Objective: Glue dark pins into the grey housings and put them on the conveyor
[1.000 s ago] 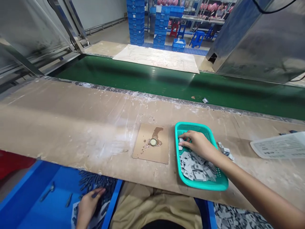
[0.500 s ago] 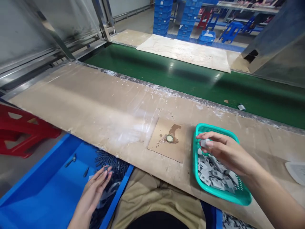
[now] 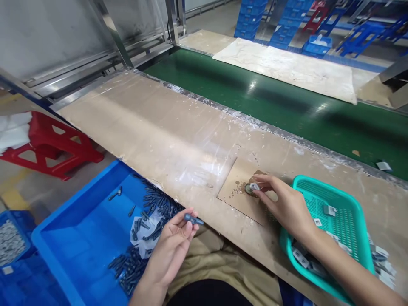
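Observation:
Between the thumb and fingers of my left hand is a dark blue-grey peg-shaped part with a thicker end, held above the table's front edge. My right hand pinches a small light-grey block with a square recess. That block is at a small round dish-like piece on a wet cardboard square; whether they touch I cannot tell. Under my right forearm stands a green basket with more grey blocks. Below my left hand, a blue tray holds many dark pegs.
Beyond the brown tabletop runs a green conveyor belt, with a grey block on it. Loose blocks lie right of the basket. A red stool stands at the left, and blue crates are stacked behind.
My right hand has moved left from over the basket to the round piece, carrying the block. My left hand has risen from the blue tray with a peg. The view has shifted left.

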### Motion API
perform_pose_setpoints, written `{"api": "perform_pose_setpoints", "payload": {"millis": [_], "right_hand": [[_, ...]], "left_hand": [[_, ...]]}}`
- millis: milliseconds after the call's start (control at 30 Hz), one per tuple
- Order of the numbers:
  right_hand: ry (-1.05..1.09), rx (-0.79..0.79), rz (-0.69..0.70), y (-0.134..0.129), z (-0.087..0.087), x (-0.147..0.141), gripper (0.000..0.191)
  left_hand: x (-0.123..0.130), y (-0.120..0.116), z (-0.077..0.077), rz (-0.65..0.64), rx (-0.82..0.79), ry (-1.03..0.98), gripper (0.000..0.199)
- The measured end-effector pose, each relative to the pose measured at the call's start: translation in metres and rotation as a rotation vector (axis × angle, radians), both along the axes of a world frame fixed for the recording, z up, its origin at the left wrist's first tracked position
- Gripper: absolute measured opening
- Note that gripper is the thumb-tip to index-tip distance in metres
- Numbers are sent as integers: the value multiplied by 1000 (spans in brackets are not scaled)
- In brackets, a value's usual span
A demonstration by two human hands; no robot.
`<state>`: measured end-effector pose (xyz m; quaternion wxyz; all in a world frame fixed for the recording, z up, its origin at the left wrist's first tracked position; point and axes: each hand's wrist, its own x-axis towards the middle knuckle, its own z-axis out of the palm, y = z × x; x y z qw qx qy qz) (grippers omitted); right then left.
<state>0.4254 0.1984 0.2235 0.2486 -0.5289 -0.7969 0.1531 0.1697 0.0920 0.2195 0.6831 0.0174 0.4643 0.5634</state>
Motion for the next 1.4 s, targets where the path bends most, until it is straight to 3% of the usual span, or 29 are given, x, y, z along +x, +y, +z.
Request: {"api": "perform_pose_setpoints", "payload": {"millis": [233,367,633,800,967,1033,1167,1400], "right_hand": [[-11,-20,-7,-1,-3,1,16],[5,-78,-18,-1,0,-1,16],[68,-180,-50,-2,10,1,19],[173,-211,-91,-3,12,0,21],[661,-449,-254,-17,33,-2,32],[765,-546,-279,-26,41,-4,34],[819,-632,-297,-41,50,-8,31],[736,-593,-286,-52,56,-9,26]], "left_hand": [[14,13,2,-84,-24,-80,28],[21,17,3,-136,35,-118,48],[43,27,-2,-223,31,-366,28],[52,31,-6,-221,23,-256,36],[70,36,-6,-88,57,-95,38],[80,38,-3,-67,96,-45,37],[96,39,5,-90,171,38,33],[103,36,10,-108,216,167,24]]}}
